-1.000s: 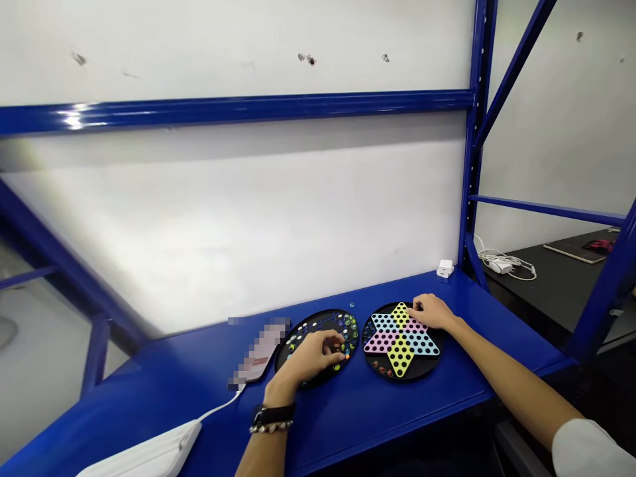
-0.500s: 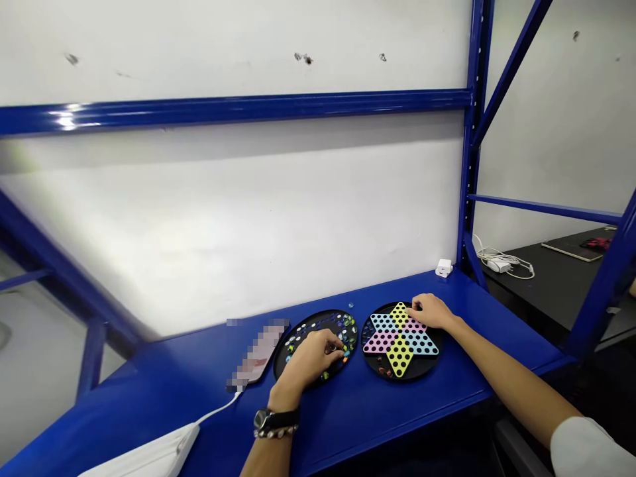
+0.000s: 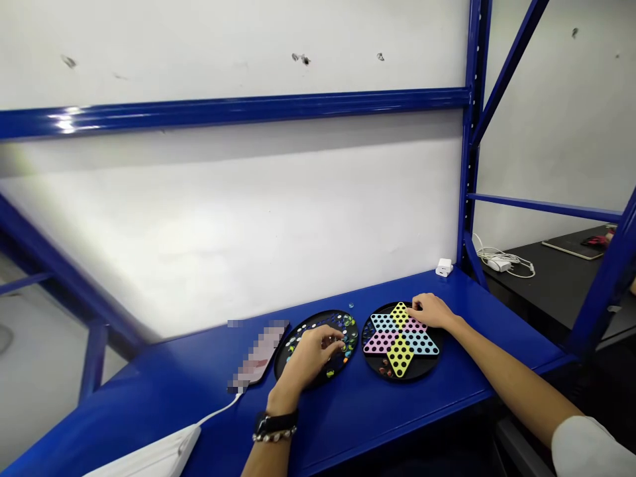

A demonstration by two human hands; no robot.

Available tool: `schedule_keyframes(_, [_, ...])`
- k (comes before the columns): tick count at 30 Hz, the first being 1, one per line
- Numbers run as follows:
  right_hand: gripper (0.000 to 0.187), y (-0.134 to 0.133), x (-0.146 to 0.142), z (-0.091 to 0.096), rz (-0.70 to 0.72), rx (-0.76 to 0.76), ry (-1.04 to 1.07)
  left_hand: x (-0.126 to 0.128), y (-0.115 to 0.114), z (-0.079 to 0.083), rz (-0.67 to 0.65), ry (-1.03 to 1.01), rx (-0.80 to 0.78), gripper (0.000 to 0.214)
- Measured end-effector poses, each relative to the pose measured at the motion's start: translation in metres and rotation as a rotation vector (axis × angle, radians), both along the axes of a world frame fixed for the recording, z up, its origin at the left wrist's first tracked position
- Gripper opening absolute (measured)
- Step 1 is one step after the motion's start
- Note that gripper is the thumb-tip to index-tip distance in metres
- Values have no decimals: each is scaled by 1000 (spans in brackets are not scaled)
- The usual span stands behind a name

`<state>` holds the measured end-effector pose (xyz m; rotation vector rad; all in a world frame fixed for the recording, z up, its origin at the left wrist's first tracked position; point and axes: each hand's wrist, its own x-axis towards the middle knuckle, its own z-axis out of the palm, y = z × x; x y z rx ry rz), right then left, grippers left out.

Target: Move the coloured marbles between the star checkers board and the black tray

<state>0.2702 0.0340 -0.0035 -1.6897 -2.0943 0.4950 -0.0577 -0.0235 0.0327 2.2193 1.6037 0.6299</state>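
A round black tray (image 3: 297, 332) full of coloured marbles (image 3: 348, 326) lies on the blue shelf (image 3: 348, 411). My left hand (image 3: 311, 354) rests on that tray, fingers curled and pinched among the marbles; what they hold is too small to see. To its right lies a round Chinese checkers board (image 3: 400, 339) with a pastel star of holes. My right hand (image 3: 433, 310) sits on the board's far right edge, fingers bent down onto it. A few marbles (image 3: 382, 366) lie in the board's near rim.
A phone (image 3: 258, 354) on a white cable (image 3: 213, 414) lies left of the tray, with a white pouch (image 3: 149, 454) at the near left. A white charger (image 3: 444, 267) stands by the blue upright (image 3: 468, 165). One loose marble (image 3: 351, 305) sits behind the tray. A black desk (image 3: 561, 278) holds cables at right.
My left hand has drawn back slightly on the marble tray and its fingers have shifted among the marbles. My right hand stays put on the board.
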Motion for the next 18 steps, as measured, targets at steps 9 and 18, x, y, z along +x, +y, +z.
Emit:
schedule_keyframes(9, [32, 0, 1, 1, -2, -11, -7, 58, -20, -6, -326, -168, -167, 21])
schedule_keyframes(18, [30, 2, 2, -1, 8, 7, -17, -9, -8, 18, 29, -100, -14, 32])
